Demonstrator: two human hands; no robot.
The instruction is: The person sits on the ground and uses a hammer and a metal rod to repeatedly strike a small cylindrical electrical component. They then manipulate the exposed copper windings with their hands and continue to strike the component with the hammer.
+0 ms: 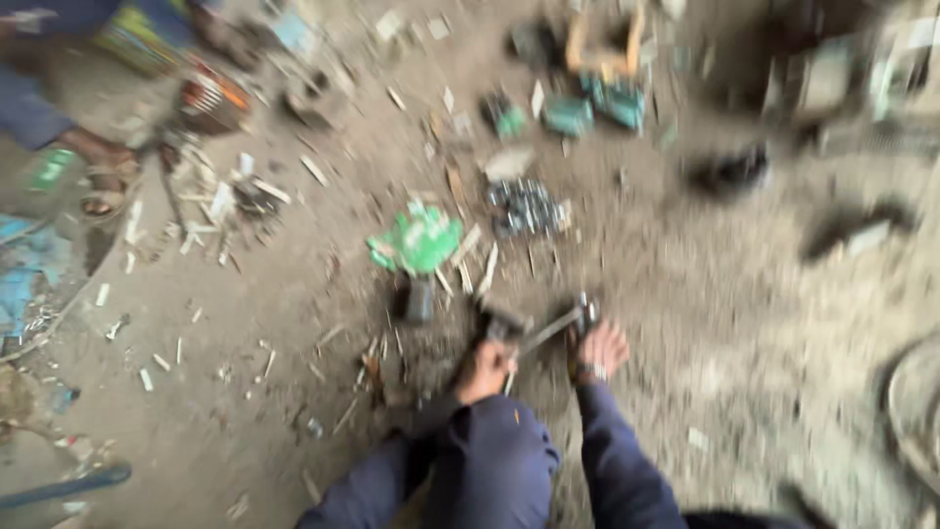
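Although motion blur softens every edge, the ground [685,294] reads as bare packed dirt, grey-brown, littered with pale wood chips and splinters. A green crumpled scrap [419,240] lies near centre, a pile of dark metal pieces [527,206] just right of it. Teal blocks [592,106] sit further back beside a tan curved frame [602,44]. At upper left, another person's sandalled foot [103,186] rests on the ground.

Both forearms in dark blue sleeves reach forward over a bent knee. Left hand [485,372]: curled closed, knuckles up, near a dark blocky object [501,323]; whether it grips this cannot be told. Right hand [600,350]: wristwatch on wrist, fingers curled around the end of a metal rod-like tool [553,328]. Tool lies slantwise between the two hands, low over the dirt.
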